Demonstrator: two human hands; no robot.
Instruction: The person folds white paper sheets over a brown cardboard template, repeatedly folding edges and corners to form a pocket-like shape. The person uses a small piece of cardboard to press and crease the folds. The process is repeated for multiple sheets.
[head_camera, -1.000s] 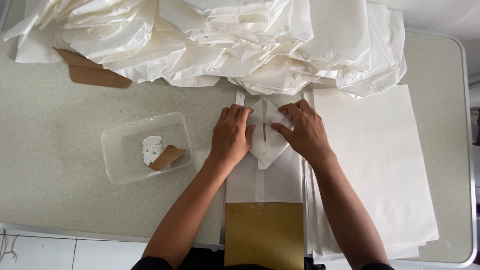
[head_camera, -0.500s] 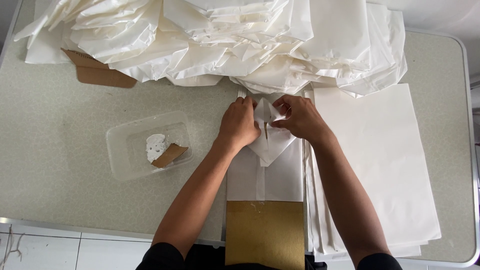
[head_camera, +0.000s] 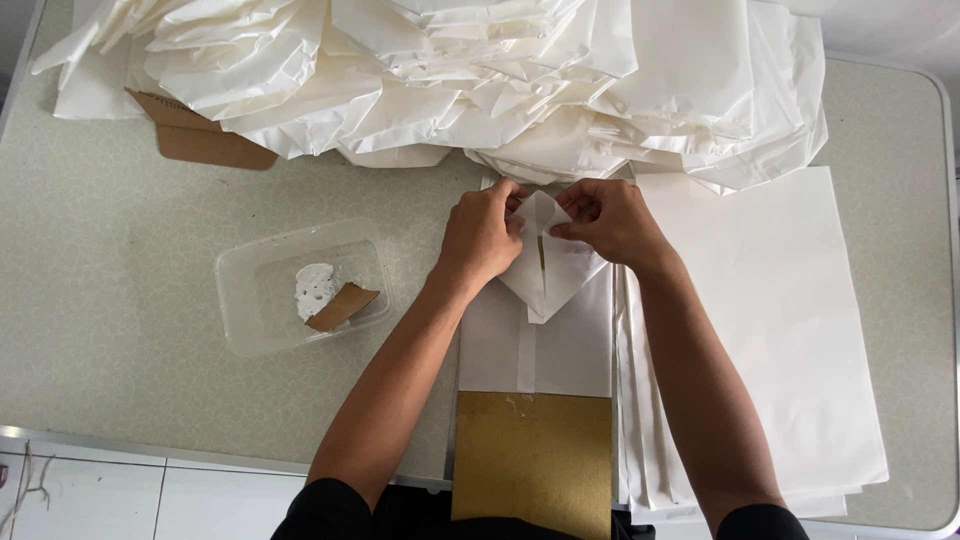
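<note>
White paper is the whole story on this table. The person has a flat paper bag (head_camera: 540, 330) lying lengthwise in front of them, its near end resting on a brown-gold board (head_camera: 532, 462), and both hands are busy at the bag's far end. That end is folded into a diamond shape, with pointed flaps meeting along a centre slit. By the look of it, this is the bottom-folding step, with the flaps being pinched up and creased.

The left hand (head_camera: 478, 240) is curled, fingertips closed on the left flap beside the raised point. The right hand (head_camera: 612, 222) is pinching too, thumb and forefinger nearly together on the right side of the same peak. Both grips are tight and small, holding paper only, with no tool in either hand.

Judging from the fold, the next move calls for laying those flaps down flat and pressing the crease evenly, keeping the point centred on the seam.

Left of the bag sits a clear plastic tub (head_camera: 300, 287) holding a dab of white paste (head_camera: 313, 288) and a small cardboard scraper (head_camera: 342, 306), well apart from the hands. Just right of the bag lies a stack of flat white sheets (head_camera: 780, 340). Across the far side of the table (head_camera: 110, 300) is heaped a big pile of folded white bags (head_camera: 450, 80), with a brown cardboard piece (head_camera: 200, 140) poking out at its left.
</note>
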